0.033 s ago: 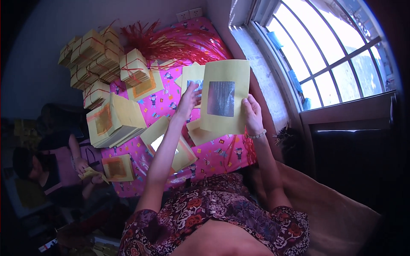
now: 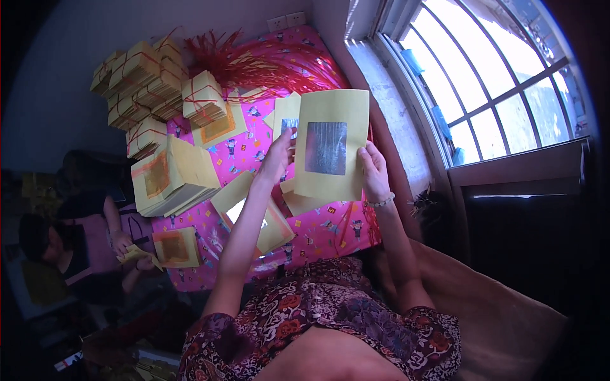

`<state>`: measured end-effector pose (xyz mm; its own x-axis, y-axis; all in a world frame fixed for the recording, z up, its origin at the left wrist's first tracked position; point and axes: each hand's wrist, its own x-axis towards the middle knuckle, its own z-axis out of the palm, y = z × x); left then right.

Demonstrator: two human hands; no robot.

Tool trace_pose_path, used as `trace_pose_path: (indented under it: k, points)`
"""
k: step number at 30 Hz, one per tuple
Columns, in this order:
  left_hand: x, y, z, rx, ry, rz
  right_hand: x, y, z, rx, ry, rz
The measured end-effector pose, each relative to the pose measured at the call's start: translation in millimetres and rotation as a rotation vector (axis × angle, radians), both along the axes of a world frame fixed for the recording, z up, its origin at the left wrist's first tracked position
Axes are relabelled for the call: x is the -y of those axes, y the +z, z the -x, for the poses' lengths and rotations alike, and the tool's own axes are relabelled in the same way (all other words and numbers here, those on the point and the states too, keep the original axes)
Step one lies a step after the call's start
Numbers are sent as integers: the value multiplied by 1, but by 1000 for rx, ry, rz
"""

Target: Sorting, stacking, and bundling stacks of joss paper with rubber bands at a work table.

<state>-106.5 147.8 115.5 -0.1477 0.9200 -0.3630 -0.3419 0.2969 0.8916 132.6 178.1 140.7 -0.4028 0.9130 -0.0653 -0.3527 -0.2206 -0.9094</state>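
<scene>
My right hand [image 2: 375,170] pinches the right edge of a yellow joss paper sheet [image 2: 324,187] that has a silver rectangle in its middle. The sheet stands raised, facing me. At its left edge is my left hand [image 2: 277,157], fingers stretched out, with the tips partly hidden by the sheet; a firm grip is not visible. Behind them lies another yellow sheet [image 2: 283,109] with a silver patch. Below the left forearm, more silver-patched sheets [image 2: 274,233] rest on the pink patterned cloth [image 2: 318,235].
Bundles of yellow paper [image 2: 136,66] tied with red strips are piled at the far left. A thick loose stack [image 2: 190,168] stands nearer. Red plastic strips [image 2: 273,66] spread across the back. At left, another person's hands [image 2: 124,244] hold paper. A barred window [image 2: 489,95] is at right.
The held sheet has shifted slightly left, and its left edge now meets my left fingertips. The whole view has moved a little.
</scene>
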Motion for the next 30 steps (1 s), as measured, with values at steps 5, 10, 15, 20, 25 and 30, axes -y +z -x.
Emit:
trace_pose_path:
  k: [5, 10, 15, 20, 25, 30]
  points:
    - [84, 19, 6, -110, 197, -320, 41, 3, 41, 31, 158, 123]
    - [142, 29, 3, -439, 444, -388, 81, -9, 71, 147, 256, -26]
    - [196, 17, 16, -485, 498, -413, 98, -26, 94, 72, 354, -161]
    - [231, -5, 20, -433, 663, -446, 118, -37, 113, 169, 427, -305]
    - [249, -50, 24, -358, 704, -379, 131, -62, 119, 203, 497, -237]
    - [254, -61, 21, -336, 714, -343, 130, -69, 121, 167, 509, -220]
